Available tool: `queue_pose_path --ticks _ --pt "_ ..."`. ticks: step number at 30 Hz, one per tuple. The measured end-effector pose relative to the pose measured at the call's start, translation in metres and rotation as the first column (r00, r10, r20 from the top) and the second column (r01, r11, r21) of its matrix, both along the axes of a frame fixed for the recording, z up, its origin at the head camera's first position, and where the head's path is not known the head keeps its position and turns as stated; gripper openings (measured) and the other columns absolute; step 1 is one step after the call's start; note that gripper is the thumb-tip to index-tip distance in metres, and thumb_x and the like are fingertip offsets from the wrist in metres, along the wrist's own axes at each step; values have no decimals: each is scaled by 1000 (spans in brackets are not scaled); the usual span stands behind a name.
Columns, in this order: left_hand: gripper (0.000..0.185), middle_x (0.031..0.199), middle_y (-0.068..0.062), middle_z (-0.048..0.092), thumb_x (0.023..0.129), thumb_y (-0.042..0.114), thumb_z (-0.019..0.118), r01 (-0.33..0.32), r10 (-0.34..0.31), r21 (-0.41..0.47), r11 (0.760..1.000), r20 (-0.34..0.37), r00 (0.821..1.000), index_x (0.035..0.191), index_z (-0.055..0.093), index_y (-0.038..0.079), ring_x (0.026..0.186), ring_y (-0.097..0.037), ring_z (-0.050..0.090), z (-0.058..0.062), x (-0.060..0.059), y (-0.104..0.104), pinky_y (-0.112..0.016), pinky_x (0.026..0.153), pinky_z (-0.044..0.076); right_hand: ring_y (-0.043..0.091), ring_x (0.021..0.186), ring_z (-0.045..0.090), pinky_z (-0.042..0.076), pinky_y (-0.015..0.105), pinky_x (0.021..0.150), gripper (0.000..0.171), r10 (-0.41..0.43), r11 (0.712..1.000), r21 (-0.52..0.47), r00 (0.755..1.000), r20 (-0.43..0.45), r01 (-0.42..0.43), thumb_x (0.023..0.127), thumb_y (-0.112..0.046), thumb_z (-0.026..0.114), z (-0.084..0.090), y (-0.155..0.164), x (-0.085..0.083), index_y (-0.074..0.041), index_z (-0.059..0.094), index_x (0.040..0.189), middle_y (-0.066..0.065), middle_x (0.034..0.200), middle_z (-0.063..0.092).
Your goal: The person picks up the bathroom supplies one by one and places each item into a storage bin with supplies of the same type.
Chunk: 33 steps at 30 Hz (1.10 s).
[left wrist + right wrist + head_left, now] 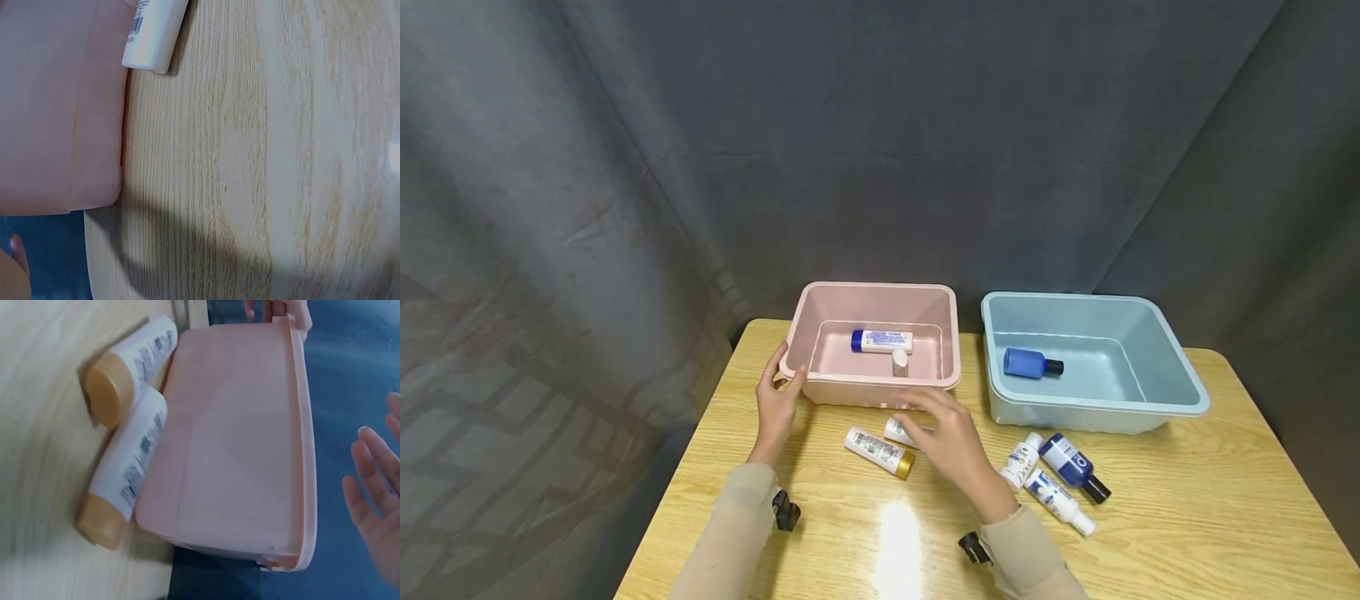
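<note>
At the front left corner of a pink plastic bin (874, 392), my left hand (777, 407) grips the rim, seen also in the right wrist view. My right hand (951, 442) hovers near the bin's front right side, its fingers spread and holding nothing in the right wrist view (381, 506). Below it on the table lie two white bottles with gold caps, one in plain sight (878, 452), the other (898, 431) partly covered by the hand. Inside the bin lie a white tube with a blue cap (883, 341) and a small white-capped bottle (899, 362).
A light blue bin (1097, 409) stands to the right, with a blue bottle (1026, 362) inside. Before it lie a white bottle (1021, 462), a dark blue bottle (1075, 467) and a blue-and-white bottle (1058, 500). A grey curtain (880, 150) hangs behind the wooden table (1210, 517).
</note>
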<state>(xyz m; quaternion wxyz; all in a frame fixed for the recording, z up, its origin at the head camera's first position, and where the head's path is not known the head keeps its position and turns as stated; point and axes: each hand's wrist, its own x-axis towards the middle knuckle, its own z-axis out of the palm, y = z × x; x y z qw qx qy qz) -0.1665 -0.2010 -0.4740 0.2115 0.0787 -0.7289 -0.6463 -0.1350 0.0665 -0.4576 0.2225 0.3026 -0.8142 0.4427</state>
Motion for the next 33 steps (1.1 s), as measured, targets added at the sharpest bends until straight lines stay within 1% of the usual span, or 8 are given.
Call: queue_pose_path --ticks 3,10,16,20,23,24,28,33 --pt "54 148 -19 46 93 2 66 2 -2 1 1000 2 1000 143 48 -2 129 -32 41 0 0 0 -55 101 32 24 105 67 53 35 93 30 -1 1000 -8 1000 -9 1 81 -11 81 -6 -3 3 -6 73 109 6 111 71" --pt "54 148 -19 46 93 4 66 5 -5 2 1000 9 1000 144 48 -1 129 -31 41 -1 0 0 -54 101 33 24 105 66 53 33 93 29 31 999 -24 1000 -6 -31 82 -12 80 -23 -8 9 -8 73 110 9 111 71" --pt "54 148 -19 46 93 3 66 2 -2 -2 1000 6 1000 144 48 -2 128 -32 41 0 1 0 -55 101 33 28 104 67 52 42 95 30 22 999 -23 999 -38 -22 78 -9 83 -37 -12 11 -6 74 105 9 108 72" --pt "54 148 -19 46 93 2 65 2 -2 -4 1000 4 1000 144 48 -2 129 -32 41 0 1 0 -55 101 33 24 100 68 53 38 93 31 20 999 -42 999 -46 -22 74 -5 84 -44 -14 12 -6 74 104 5 106 73" --pt "53 148 -19 46 93 1 65 3 -3 -2 1000 1 1000 144 48 -2 129 -32 41 0 0 0 -55 101 33 23 99 68 54 34 90 31 23 999 -49 999 -42 -25 73 -3 85 -51 -15 12 -5 74 103 6 106 73" --pt "53 148 -19 46 93 1 65 4 -4 -2 1000 1 1000 144 48 -2 129 -32 41 0 0 0 -55 101 33 23 99 68 55 35 89 31 21 999 -46 999 -41 -22 73 -3 85 -54 -16 13 -5 74 102 7 105 73" --pt "53 148 -19 46 93 2 65 3 -3 1 1000 1 1000 144 48 -2 130 -32 41 0 0 0 -55 101 33 24 102 68 55 39 90 30 4 1000 -24 1000 16 -3 76 -9 85 -62 -17 16 -8 75 104 10 107 73" --pt "53 148 -18 46 93 3 66 0 0 -4 1000 2 1000 144 48 -1 130 -32 41 -1 1 0 -55 101 33 24 107 66 53 42 93 30 -25 999 23 994 107 23 80 -15 83 -71 -19 19 -9 74 108 11 110 72"
